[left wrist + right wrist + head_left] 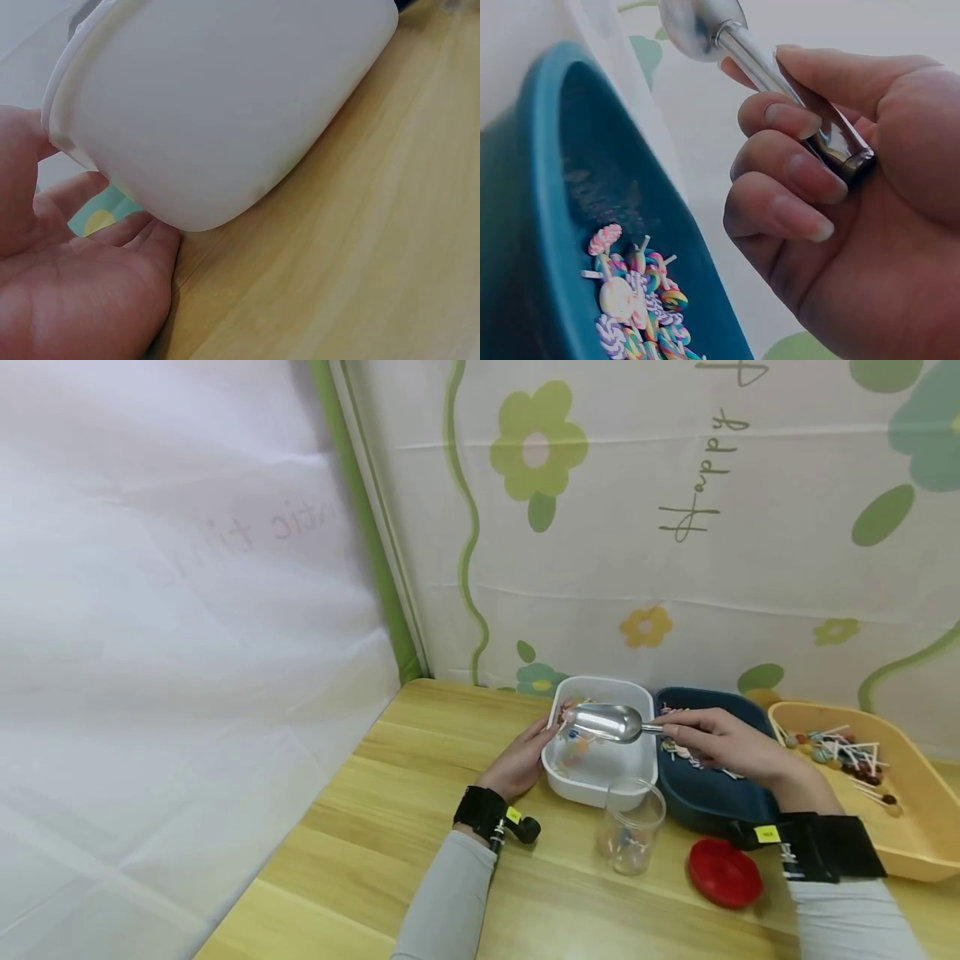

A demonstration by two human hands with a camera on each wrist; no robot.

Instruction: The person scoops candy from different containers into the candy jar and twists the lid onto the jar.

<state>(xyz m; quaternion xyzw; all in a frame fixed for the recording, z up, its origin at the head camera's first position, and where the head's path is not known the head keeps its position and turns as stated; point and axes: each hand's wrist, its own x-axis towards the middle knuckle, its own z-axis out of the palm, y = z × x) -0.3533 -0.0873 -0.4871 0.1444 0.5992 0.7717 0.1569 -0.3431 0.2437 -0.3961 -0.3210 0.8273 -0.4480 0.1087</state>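
Ideally, the metal scoop (611,724), low and right of centre in the frame, wanted slow, level handling above the white tray (577,789), the tray braced. The right hand (716,745) curled its fingers closely round the handle (761,64); the left hand (521,762) held the tray's left side, fingers loosely spread.

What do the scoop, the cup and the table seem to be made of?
Scoop: polished metal, perhaps steel; it's silvery with bright highlights.
Cup: smooth and glossy, probably clear plastic, possibly glass; its contents show through.
Table: wood or wood-effect laminate, smooth-looking; yellowish grain bands run across it.
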